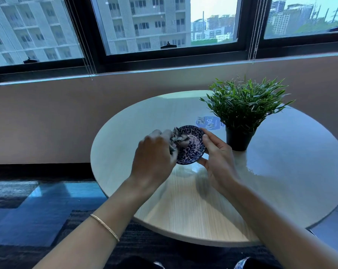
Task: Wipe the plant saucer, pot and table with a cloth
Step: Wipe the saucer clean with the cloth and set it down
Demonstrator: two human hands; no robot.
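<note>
The left hand (154,152) is clutching a bunched cloth (175,140) and rubbing inside the saucer (193,144), which the right hand (218,158) is gripping, tilted, just left of the pot (239,140). I'd say the pot and table (125,133) are yet to be wiped.

Over the round table (280,171), the right hand (218,158) holds the tilted saucer (193,144) while the left hand (154,158) presses a bunched cloth (178,139) into it, beside the potted plant (241,111).

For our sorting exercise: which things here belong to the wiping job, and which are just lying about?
Job: saucer, held in right hand; cloth, gripped by left hand; pot; table.
Lying about: round sticker on the table; bracelet on the left wrist.
</note>
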